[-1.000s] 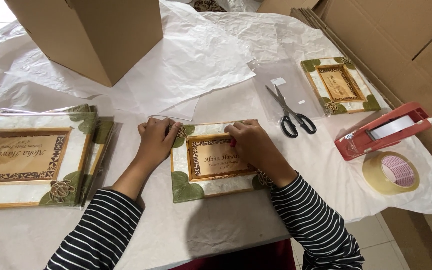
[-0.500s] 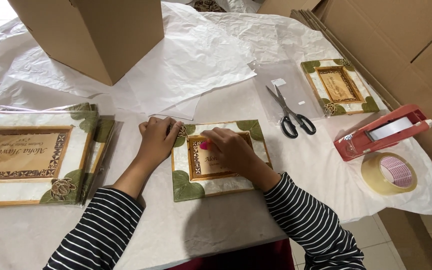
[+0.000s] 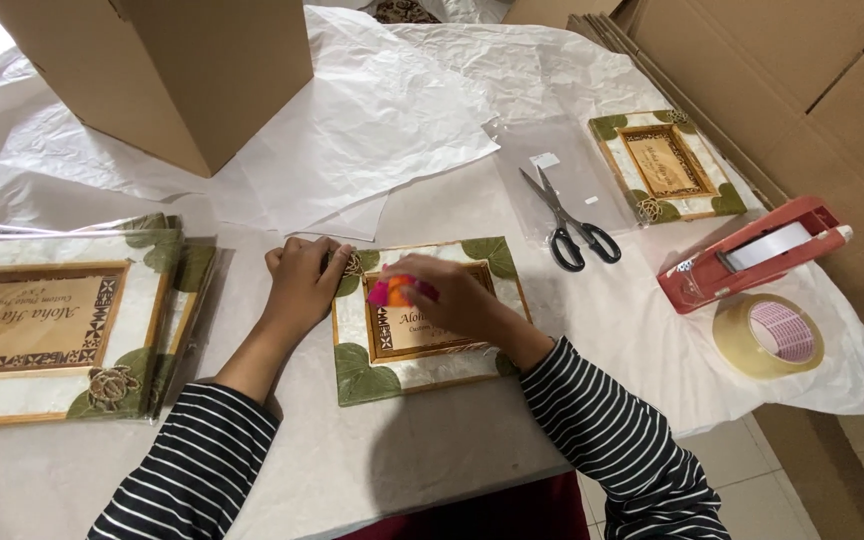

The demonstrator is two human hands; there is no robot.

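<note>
Two hands in striped sleeves work on one picture frame (image 3: 430, 320) lying flat at table (image 3: 432, 460) centre. Left hand (image 3: 302, 285) presses frame's upper-left corner, fingers curled. Right hand (image 3: 457, 300) lies over frame's middle, pinching a small pink-orange object (image 3: 392, 291), poss. a cloth; blurred. Frames: 3 spots. A wrapped stack (image 3: 52, 330) at left, a small one (image 3: 667, 165) far right. Beyond: 1 pr scissors (image 3: 572, 225), 1 red tape dispenser (image 3: 752, 255), 1 tape roll (image 3: 767, 335), crinkled white tissue paper (image 3: 382, 110), 1 cardboard box (image 3: 172, 70).
</note>
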